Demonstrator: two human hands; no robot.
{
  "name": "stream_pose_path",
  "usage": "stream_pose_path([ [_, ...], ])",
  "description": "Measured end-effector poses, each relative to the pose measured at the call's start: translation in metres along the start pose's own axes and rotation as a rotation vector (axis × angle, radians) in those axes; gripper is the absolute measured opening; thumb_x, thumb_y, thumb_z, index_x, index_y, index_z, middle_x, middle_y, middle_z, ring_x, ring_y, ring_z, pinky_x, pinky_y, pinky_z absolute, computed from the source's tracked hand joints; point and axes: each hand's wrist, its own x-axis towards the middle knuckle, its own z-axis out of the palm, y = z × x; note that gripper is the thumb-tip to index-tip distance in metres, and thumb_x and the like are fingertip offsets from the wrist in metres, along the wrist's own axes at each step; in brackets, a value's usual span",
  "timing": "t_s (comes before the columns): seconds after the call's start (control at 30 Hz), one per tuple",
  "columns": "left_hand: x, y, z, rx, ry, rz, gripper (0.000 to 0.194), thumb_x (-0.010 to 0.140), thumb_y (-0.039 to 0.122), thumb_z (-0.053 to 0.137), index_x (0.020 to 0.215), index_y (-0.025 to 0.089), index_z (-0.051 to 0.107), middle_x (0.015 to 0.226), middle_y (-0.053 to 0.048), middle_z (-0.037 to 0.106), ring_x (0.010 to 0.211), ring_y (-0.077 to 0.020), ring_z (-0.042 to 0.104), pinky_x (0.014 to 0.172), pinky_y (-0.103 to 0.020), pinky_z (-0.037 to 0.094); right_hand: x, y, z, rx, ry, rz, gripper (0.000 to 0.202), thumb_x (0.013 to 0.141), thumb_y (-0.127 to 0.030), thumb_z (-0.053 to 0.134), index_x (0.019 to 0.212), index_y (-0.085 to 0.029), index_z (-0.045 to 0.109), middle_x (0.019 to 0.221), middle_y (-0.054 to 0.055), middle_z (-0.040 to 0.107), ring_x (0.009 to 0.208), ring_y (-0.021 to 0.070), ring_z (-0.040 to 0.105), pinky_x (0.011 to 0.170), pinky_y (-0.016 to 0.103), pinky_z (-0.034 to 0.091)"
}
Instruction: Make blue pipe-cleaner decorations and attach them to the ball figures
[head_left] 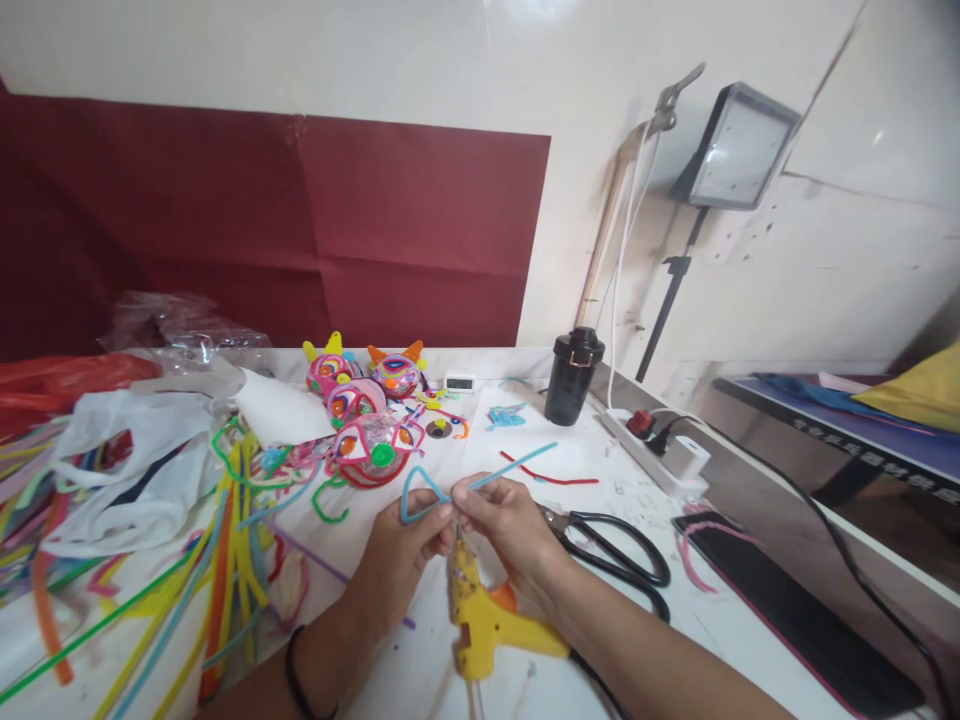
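Note:
A light blue pipe cleaner (517,465) is pinched between both my hands, bent into a triangular loop on its left with a straight tail pointing up to the right. My left hand (409,545) is closed on the crossing beside the loop. Fingertips of my right hand (499,515) grip it just right of there, where the tail leaves. Below my fingers lies a yellow hot glue gun (480,620), its nozzle toward my hands. Black-handled scissors (615,550) rest beside my right wrist, their blades partly hidden by the hand.
Decorated pipe-cleaner animal-face balls (371,450) sit at the back. Many coloured pipe cleaners (225,560) and a white plastic bag (135,460) cover the left side. A red pipe cleaner (551,477), black cup (574,380), power strip (652,450) and dark flat case (802,610) are to the right.

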Motion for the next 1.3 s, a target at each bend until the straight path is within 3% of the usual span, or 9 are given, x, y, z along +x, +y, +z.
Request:
stream_pose_path([
  [0.43,0.001,-0.003,-0.004,0.016,0.029,0.054,0.017,0.067,0.028,0.073,0.067,0.012,0.066,0.058,-0.001,0.063,0.047,-0.0075,0.052,0.045,-0.017,0.04,-0.002,-0.006,0.001,-0.044,-0.046,0.0,0.027,0.07,-0.04,0.072,0.072,-0.014,0.067,0.063,0.001,0.063,0.055,0.0109,0.051,0.058,0.024,0.038],
  [0.63,0.0,0.0,-0.004,0.064,-0.018,0.084,0.016,0.071,0.026,0.069,0.064,0.013,0.065,0.057,-0.002,0.062,0.047,-0.0087,0.052,0.047,-0.019,0.041,0.0,-0.005,-0.002,-0.07,-0.103,-0.022,0.028,0.072,-0.042,0.07,0.068,-0.015,0.066,0.06,0.001,0.062,0.054,0.0109,0.051,0.058,0.024,0.038],
  [0.8,0.0,0.003,-0.005,0.129,-0.055,0.091,0.016,0.072,0.027,0.068,0.064,0.013,0.065,0.056,-0.002,0.061,0.047,-0.0092,0.051,0.047,-0.02,0.042,0.002,-0.007,-0.003,-0.053,-0.106,0.0,0.031,0.066,-0.044,0.074,0.064,-0.014,0.064,0.057,0.0,0.06,0.052,0.0104,0.049,0.056,0.023,0.038],
  [1.03,-0.001,0.009,-0.006,0.211,-0.091,0.102,0.02,0.068,0.031,0.071,0.06,0.014,0.065,0.051,-0.002,0.061,0.042,-0.0106,0.051,0.042,-0.022,0.04,0.002,-0.018,-0.008,-0.067,-0.289,0.059,0.033,0.07,-0.045,0.07,0.06,-0.015,0.062,0.055,0.0,0.06,0.052,0.0111,0.052,0.057,0.025,0.04],
  [1.3,-0.005,0.013,-0.004,0.26,-0.219,0.044,0.019,0.067,0.03,0.072,0.058,0.014,0.066,0.054,-0.004,0.064,0.036,-0.0105,0.051,0.039,-0.023,0.039,0.001,-0.033,-0.014,-0.102,-0.383,0.153,0.034,0.062,-0.042,0.076,0.058,-0.013,0.059,0.055,0.002,0.062,0.052,0.012,0.055,0.056,0.025,0.039],
])
